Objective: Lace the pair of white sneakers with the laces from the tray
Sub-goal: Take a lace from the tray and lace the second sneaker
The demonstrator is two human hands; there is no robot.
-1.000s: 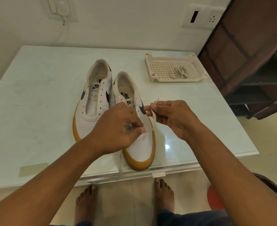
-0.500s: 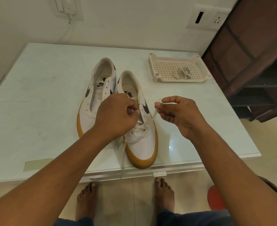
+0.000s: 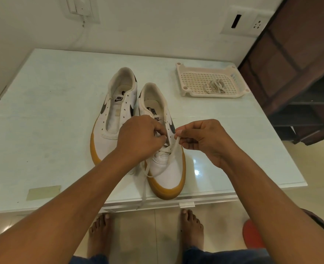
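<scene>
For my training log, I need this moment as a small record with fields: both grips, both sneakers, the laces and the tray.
left grip: fingers curled at the eyelets, pinching the lace
right grip: pinches the lace end
near sneaker: only lowest eyelets threaded
far sneaker: unlaced
loose end: hangs over the table edge
tray: holds the spare lace

Single view, worn on the head. The worktop (image 3: 43, 115) is looked at forward and steeply down from its near edge, wide-angle, lines bowed. The left hand (image 3: 140, 138) and right hand (image 3: 205, 140) are framed close, at centre. The wall (image 3: 157, 25) is taken in at top, the floor (image 3: 138, 235) and bare feet (image 3: 191, 227) at bottom.
</scene>
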